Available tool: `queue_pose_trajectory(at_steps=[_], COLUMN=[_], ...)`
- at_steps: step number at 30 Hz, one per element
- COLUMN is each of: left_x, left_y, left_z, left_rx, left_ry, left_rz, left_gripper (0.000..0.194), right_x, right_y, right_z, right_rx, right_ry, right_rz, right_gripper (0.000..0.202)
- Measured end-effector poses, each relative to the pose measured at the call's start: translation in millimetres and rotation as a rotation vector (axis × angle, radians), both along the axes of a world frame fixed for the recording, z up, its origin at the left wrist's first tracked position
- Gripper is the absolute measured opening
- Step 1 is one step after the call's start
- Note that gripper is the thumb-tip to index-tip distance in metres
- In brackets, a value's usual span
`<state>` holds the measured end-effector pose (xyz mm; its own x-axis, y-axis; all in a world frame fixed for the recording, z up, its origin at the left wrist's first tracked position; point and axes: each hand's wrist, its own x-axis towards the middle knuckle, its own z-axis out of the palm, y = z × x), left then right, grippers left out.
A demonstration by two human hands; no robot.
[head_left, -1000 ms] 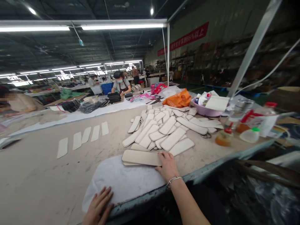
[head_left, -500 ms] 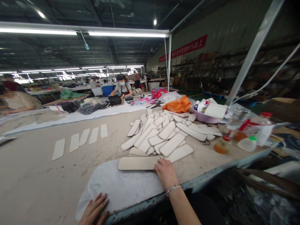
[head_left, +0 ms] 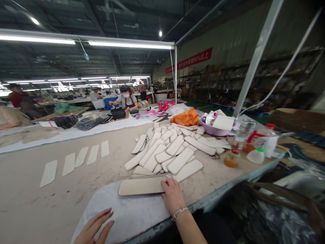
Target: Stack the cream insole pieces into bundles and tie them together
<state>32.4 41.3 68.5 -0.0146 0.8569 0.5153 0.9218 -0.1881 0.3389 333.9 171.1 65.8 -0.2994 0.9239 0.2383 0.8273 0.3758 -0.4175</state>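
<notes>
My right hand (head_left: 173,196) grips the right end of a long cream strip (head_left: 142,186) with rounded corners and a dark edge, its thumb side hidden. That strip lies or hovers over the upper part of a white sheet (head_left: 127,213) on the table; I cannot tell whether it touches. Just behind it is a small stack of similar strips (head_left: 142,170), partly covered. My left hand (head_left: 95,227) is open over the sheet's left part, fingers apart and holding nothing. Beyond the stack spreads a loose heap of pale strips (head_left: 162,145).
Several white strips (head_left: 68,164) lie in a spaced row at left. On the right stand a glue bottle with a red tip (head_left: 231,159), a green-capped bottle (head_left: 256,156) and a purple basin (head_left: 215,130). An orange bag (head_left: 185,117) lies behind the heap. A co-worker (head_left: 126,100) sits opposite.
The view has turned slightly right. My right hand has brought the cream strip a little nearer to me. My left hand's fingers have spread and shifted slightly over the sheet.
</notes>
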Motion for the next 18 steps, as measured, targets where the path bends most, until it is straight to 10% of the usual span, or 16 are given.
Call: queue_pose_trajectory(at_steps=[7, 18], left_x=[106.9, 219.3], left_y=[150.0, 333.6], left_z=[75.1, 37.9], left_rx=[-0.489, -0.555], left_ry=[-0.666, -0.252], left_rz=[0.023, 0.092], left_gripper=[0.051, 0.045], right_x=[-6.4, -34.9], right_y=[-19.0, -17.1], right_z=[24.8, 5.3], right_rx=[0.006, -0.508], right_ry=[0.101, -0.138], right_rz=[0.088, 0.278], right_gripper=[0.026, 0.021])
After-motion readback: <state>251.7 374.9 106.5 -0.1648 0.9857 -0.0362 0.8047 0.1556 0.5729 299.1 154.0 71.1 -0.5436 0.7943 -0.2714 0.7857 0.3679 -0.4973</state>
